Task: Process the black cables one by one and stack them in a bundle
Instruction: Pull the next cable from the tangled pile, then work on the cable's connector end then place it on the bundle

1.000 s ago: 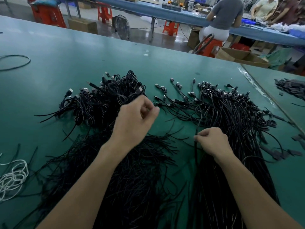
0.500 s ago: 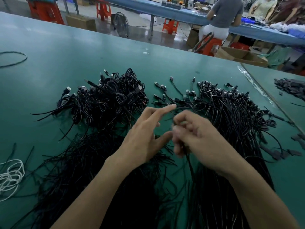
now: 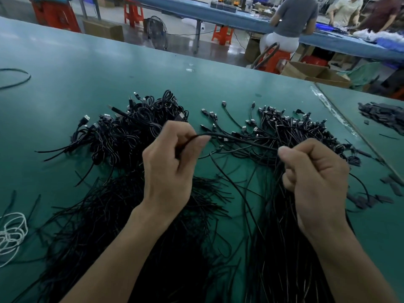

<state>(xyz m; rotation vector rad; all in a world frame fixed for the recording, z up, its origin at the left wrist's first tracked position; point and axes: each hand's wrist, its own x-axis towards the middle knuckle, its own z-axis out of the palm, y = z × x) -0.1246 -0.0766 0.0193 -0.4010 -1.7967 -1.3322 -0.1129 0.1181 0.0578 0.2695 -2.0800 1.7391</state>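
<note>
Cable (image 3: 240,141), thin and black, is stretching in a shallow arc between the person's two hands above the green table (image 3: 87,68). The left hand (image 3: 168,167) is pinching one end of the span between its thumb and curled fingers. The right hand (image 3: 314,178) is gripping the other end in a closed fist, with the thumb lying on top. Another strand is curving down between the hands, and it is not clear whether it belongs to the same cable.

Beyond the left hand, a tangled bundle of coiled black cables (image 3: 131,136) is lying on the table. Beyond the right hand, a second pile (image 3: 295,127) is fanning its plug ends outward. A loose white cord (image 3: 11,232) is sitting near the table's left edge. In the background, seated workers (image 3: 290,18) are facing another long table.
</note>
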